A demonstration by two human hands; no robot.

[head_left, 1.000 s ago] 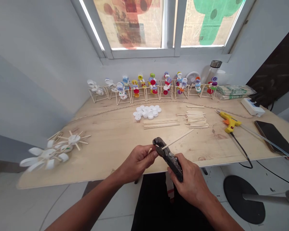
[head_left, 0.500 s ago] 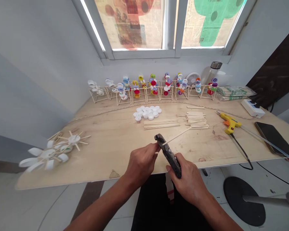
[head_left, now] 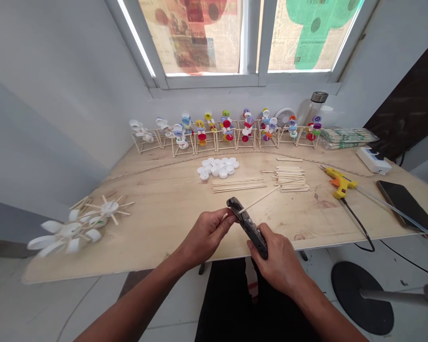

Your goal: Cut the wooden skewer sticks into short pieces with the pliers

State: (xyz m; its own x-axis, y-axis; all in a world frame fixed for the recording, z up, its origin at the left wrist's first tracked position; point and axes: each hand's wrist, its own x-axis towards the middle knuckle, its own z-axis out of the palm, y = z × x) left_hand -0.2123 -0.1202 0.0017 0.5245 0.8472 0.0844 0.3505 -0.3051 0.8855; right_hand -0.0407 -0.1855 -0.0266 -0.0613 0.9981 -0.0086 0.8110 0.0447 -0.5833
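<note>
My left hand (head_left: 206, 234) pinches the near end of a thin wooden stick (head_left: 262, 198) that slants up to the right. My right hand (head_left: 275, 259) is wrapped round the handles of dark pliers (head_left: 247, 224), whose jaws close on the stick just right of my left fingertips. Both hands hover over the front edge of the plywood table (head_left: 164, 209). Further back lie a row of long sticks (head_left: 238, 184), a pile of short sticks (head_left: 289, 177) and a cluster of white bottle caps (head_left: 218, 166).
A row of stick-and-cap wheel models (head_left: 228, 128) lines the wall under the window. White cap wheels (head_left: 74, 225) lie at the table's left. A yellow glue gun (head_left: 339, 180), a phone (head_left: 403, 204), a power strip (head_left: 374, 159) and packed sticks (head_left: 345, 136) are on the right.
The hands, pliers and stick have drifted slightly up and away over the table edge. My left fingers shifted along the stick's near end; the grip otherwise looks the same.
</note>
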